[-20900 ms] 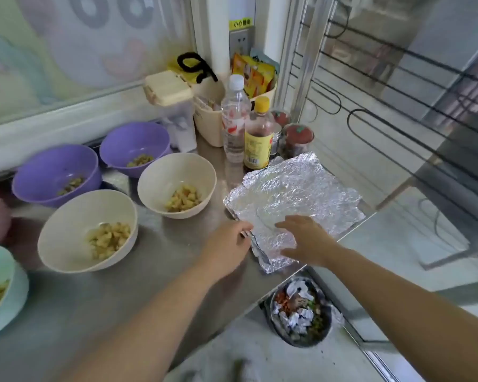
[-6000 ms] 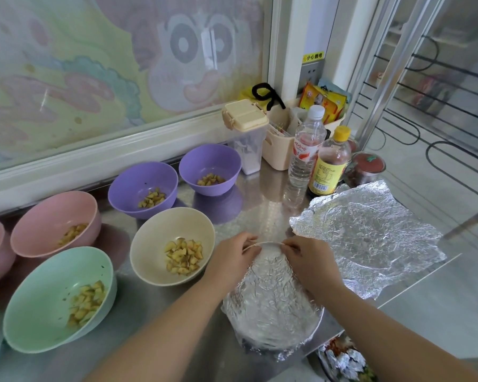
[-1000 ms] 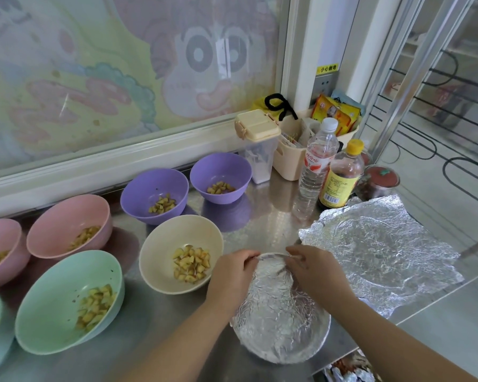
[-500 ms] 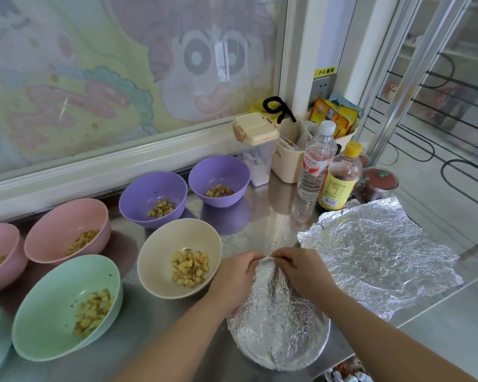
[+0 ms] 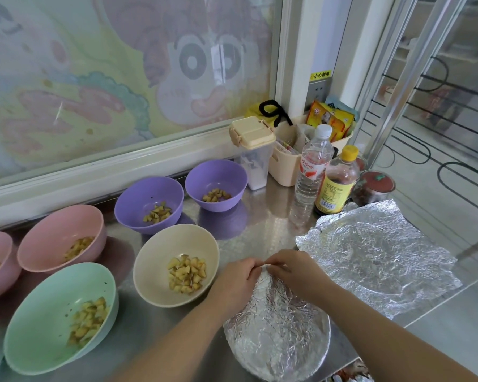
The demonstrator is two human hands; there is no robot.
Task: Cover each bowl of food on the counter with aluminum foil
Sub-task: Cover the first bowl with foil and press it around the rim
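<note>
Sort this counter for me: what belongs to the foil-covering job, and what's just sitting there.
Job in hand: left hand and right hand, pinching foil on the foil-wrapped bowl; spare foil sheets; uncovered cream bowl, green bowl, pink bowls, purple bowls.

Lying about: water bottle, sauce bottle, lidded container, beige caddy, red-lidded jar.

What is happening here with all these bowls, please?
A person is covering one bowl with foil. The left hand and the right hand both pinch the foil cover at its far edge. The cream bowl, green bowl, pink bowl and purple bowls hold diced food and are not yet covered. A spare foil sheet lies to the right.
</note>
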